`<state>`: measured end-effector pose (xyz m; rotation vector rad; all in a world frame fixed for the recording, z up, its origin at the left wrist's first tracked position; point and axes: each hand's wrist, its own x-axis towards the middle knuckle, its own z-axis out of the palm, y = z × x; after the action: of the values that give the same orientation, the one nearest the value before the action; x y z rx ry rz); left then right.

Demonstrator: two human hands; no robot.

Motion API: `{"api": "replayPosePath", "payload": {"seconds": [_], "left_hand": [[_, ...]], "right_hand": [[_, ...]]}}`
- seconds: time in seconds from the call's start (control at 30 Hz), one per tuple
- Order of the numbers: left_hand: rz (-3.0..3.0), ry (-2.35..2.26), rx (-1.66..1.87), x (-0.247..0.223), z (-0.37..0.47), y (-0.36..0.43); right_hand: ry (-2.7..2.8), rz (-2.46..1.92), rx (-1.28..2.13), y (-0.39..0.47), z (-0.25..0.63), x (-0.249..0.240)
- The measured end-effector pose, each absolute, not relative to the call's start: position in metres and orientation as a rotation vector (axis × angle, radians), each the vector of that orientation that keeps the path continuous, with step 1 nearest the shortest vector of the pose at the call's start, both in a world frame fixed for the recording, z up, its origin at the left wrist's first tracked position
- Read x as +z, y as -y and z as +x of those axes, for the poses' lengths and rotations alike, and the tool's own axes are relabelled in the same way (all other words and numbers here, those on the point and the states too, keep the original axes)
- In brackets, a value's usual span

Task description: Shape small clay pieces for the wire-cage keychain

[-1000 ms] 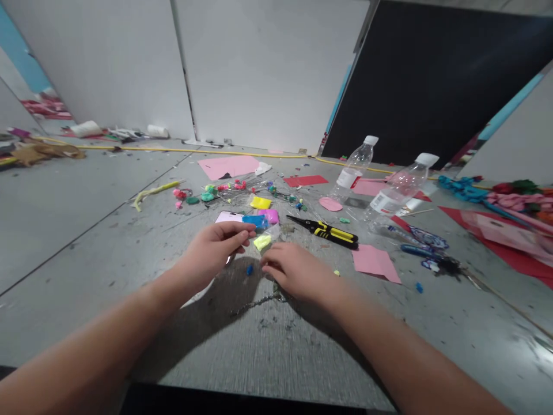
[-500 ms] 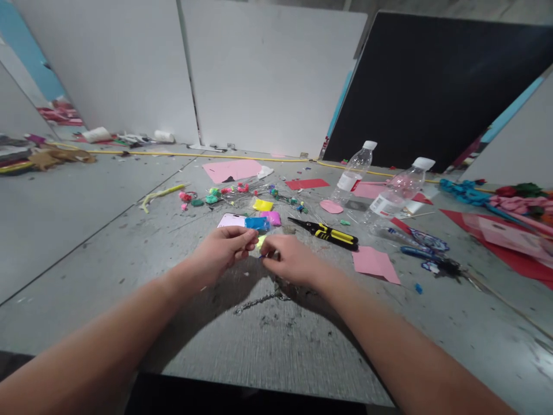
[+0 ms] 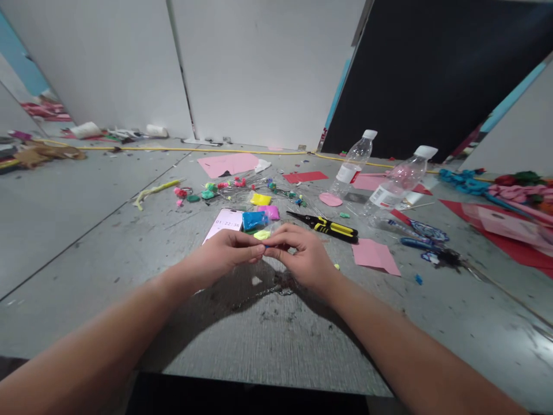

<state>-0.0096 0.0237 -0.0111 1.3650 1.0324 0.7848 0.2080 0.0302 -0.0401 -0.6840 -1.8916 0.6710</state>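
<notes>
My left hand (image 3: 227, 252) and my right hand (image 3: 305, 256) meet fingertip to fingertip above the grey table. Both are closed in a pinch around a small blue piece (image 3: 266, 246), mostly hidden by the fingers; it looks like a bit of modelling clay. Just beyond the fingertips lie a pale yellow lump (image 3: 261, 235) and a blue packet (image 3: 254, 221). A pink-purple packet (image 3: 271, 212) and a yellow packet (image 3: 261, 199) sit behind. A phone (image 3: 228, 220) showing timer digits lies partly behind my left hand.
Black-and-yellow pliers (image 3: 330, 227) lie to the right, near a pink paper square (image 3: 375, 257). Two clear plastic bottles (image 3: 349, 173) stand behind them. Small coloured pieces on wires (image 3: 235, 183) spread across the middle. Upright boards (image 3: 268, 75) line the back.
My hands have come together; my right fingertips moved left and now touch the left ones at the blue piece. The phone's screen now shows lit digits. The view has tilted slightly.
</notes>
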Motion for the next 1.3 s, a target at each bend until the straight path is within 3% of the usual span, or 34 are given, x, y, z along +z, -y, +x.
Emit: {"api": "replayPosePath", "payload": {"seconds": [0.7, 1.3], "left_hand": [[1.197, -0.963, 0.886, -0.012, -0.003, -0.022], [1.473, -1.029, 0.823, -0.006, -0.003, -0.019]], "right_hand": [[1.987, -0.714, 0.373, -0.023, 0.205, -0.043], [2.144, -0.611, 0.317, -0.020, 0.211, -0.041]]}}
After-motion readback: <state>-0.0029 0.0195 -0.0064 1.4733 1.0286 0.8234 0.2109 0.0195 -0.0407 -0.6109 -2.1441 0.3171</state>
